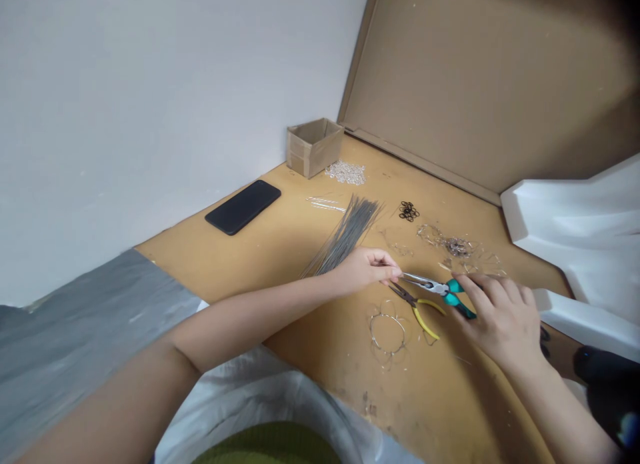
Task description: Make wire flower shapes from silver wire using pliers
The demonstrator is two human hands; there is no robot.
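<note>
Holding the green-handled pliers in my right hand, with my fingers wrapped around the grips and the metal nose pointing over at my left hand. Left thumb and fingers are pinched together right at the tip of that nose; whatever's between them is too small to make out, sorry. So the pliers are up over the worktop, between my two hands.

Just below them there's a second pair, the yellow-handled pliers, lying on the wood. Nearer to me is a thin wire ring with little loops sticking out around it. The bundle of grey wires lies fanned out just beyond my left wrist. Further back I've got a pile of small clear bits beside an open cardboard box, plus a black phone near the wall. Small black rings sit in a cluster, and a messy tangle of wire pieces is beyond my right hand.
</note>
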